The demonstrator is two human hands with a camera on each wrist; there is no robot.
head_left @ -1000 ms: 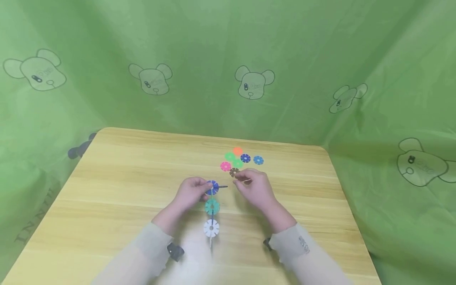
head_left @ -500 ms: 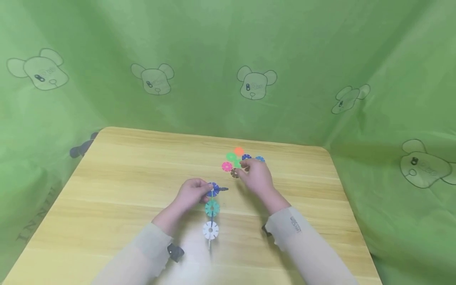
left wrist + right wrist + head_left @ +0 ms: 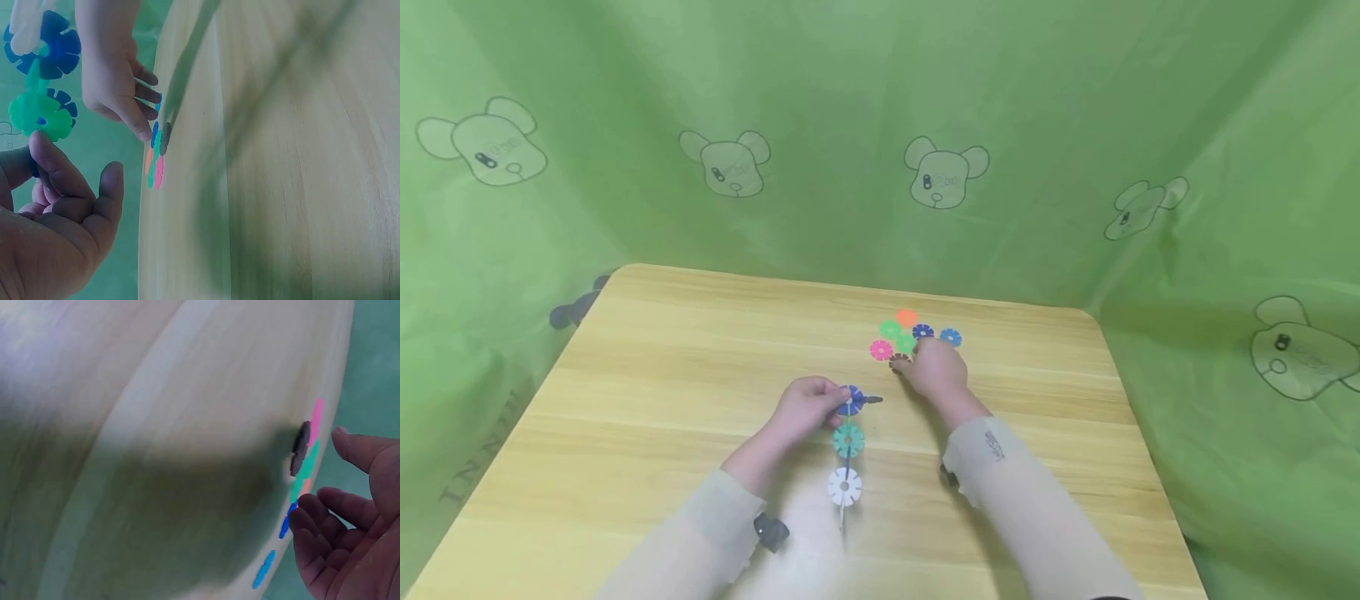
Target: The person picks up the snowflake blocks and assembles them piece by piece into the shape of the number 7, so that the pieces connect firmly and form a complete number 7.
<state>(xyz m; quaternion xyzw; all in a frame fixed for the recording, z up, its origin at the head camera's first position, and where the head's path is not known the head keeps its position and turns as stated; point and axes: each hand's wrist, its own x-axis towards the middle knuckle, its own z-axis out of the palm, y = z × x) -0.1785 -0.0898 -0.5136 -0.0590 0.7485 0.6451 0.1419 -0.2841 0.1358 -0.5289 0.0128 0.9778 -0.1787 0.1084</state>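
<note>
My left hand (image 3: 805, 407) pinches a blue slotted disc (image 3: 852, 402) between thumb and fingers. That disc tops a linked chain, with a dark disc (image 3: 872, 399) standing edge-on at its right. Below it come a teal disc (image 3: 848, 441) and a white disc (image 3: 845, 487), joined by discs seen edge-on. My right hand (image 3: 940, 368) is over the loose discs, thumb and fingers apart, nearest a brown disc (image 3: 300, 449) that lies on the table. Nothing shows between its fingers in the right wrist view. In the head view the hand partly hides the brown disc.
Around the brown disc lie a pink disc (image 3: 881, 350), two green discs, an orange disc (image 3: 907, 318), a dark blue disc (image 3: 923, 332) and a light blue disc (image 3: 951, 337). The wooden table (image 3: 700, 333) ends at a green curtain (image 3: 835, 233) behind.
My right hand has moved forward over the loose discs and turned palm down. The left hand has kept its hold on the chain, nearly still.
</note>
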